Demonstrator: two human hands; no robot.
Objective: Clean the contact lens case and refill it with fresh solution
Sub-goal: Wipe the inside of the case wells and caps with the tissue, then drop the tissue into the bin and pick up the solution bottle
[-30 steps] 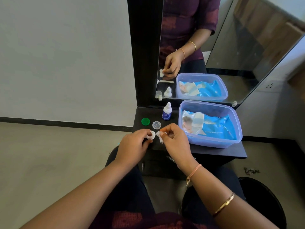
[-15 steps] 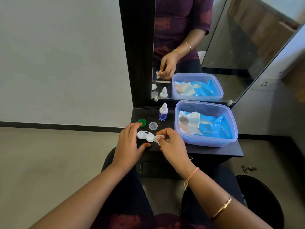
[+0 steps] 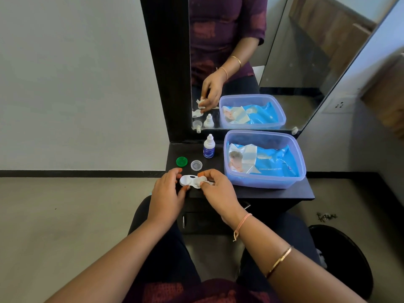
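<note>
While the translucent purple-blue tub [image 3: 264, 182] sits at the right of the dark desk [image 3: 284, 192], it holds a glossy blue wet-wipe pack [image 3: 273, 162] with white folded wipes on top. Beside it stands a small white dropper bottle [image 3: 209, 147] with a blue label. A round green cap [image 3: 181, 161] and a clear round cap [image 3: 196, 165] lie in front. The white two-well lens case [image 3: 189, 180] lies at the desk's front edge. The left hand [image 3: 167, 193] steadies it, its grip loosely spread around the left well. The right hand [image 3: 218, 189] pinches a crumpled white tissue [image 3: 205, 183] against the right well.
</note>
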